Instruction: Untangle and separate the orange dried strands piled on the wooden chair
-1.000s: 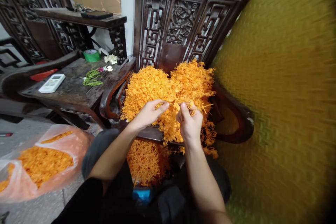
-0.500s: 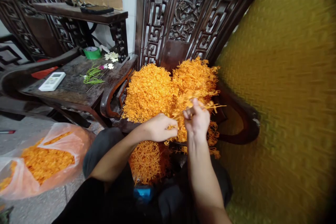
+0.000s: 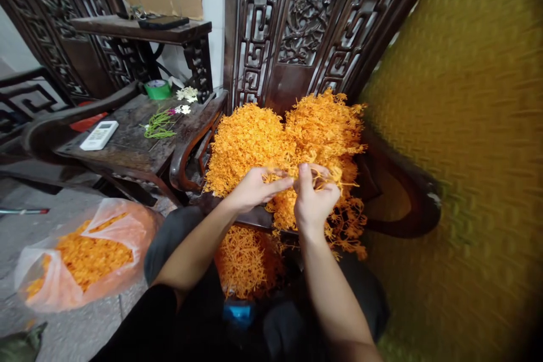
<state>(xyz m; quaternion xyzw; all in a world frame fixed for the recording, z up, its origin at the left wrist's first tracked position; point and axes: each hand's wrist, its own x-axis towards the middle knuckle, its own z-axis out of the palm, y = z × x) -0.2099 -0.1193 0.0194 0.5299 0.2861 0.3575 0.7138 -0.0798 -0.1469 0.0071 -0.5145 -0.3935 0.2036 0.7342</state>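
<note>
The orange strands (image 3: 336, 174) are pinched between the thumb and fingers of the right hand (image 3: 314, 203), loose ends trailing right, likely leaving their near side free. The left hand (image 3: 253, 188) points in from the left; whether its fingers grip anything, I cannot tell. Two orange heaps (image 3: 246, 138) (image 3: 324, 124) sit just beyond the fingers, probably for short reaches. Compared with the previous frame, the left hand is higher and less curled.
</note>
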